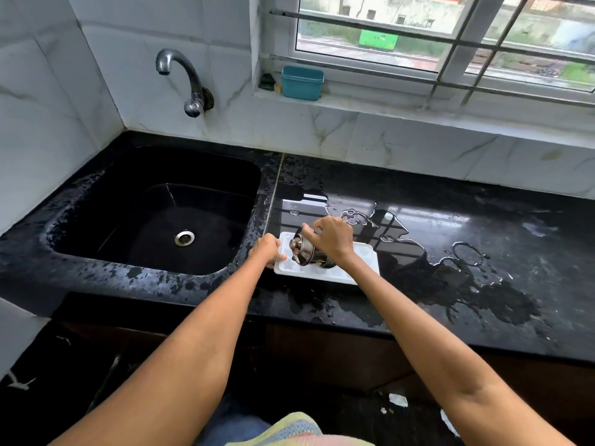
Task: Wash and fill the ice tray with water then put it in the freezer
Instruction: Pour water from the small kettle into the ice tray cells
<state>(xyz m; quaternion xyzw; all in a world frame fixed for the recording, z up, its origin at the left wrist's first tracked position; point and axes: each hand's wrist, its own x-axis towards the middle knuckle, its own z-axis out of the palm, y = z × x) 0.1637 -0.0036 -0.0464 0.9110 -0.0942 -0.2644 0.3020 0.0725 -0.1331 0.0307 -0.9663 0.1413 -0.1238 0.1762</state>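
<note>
- Tray (360, 268): white ice tray, flat on the black counter (483, 226), just right of the sink (154, 214), near the counter's front edge. Its long side runs left to right.
- Left hand (267, 251): at the tray's left end, fingers curled over that edge, gripping it. The thumb lies on the tray's top face.
- Right hand (331, 239): above the tray's middle, fingers closed round a small steel pot (304, 251).
- Pot: tipped on its side over the tray, round base turned toward the sink. Its mouth is hidden by the right hand; cannot tell whether water is leaving it.
- Tray cells: partly hidden under hand and pot; water level in them cannot be told.
- Counter right of the tray: wet, with puddles (457, 252) and runs of water spreading away from the sink.
- Sink: black, with a steel drain (184, 237) at the bottom.
- Tap (185, 78): on the tiled wall behind the sink; no stream seen from it.
- Teal tub (302, 82): on the window sill behind the tray, well apart from it.
</note>
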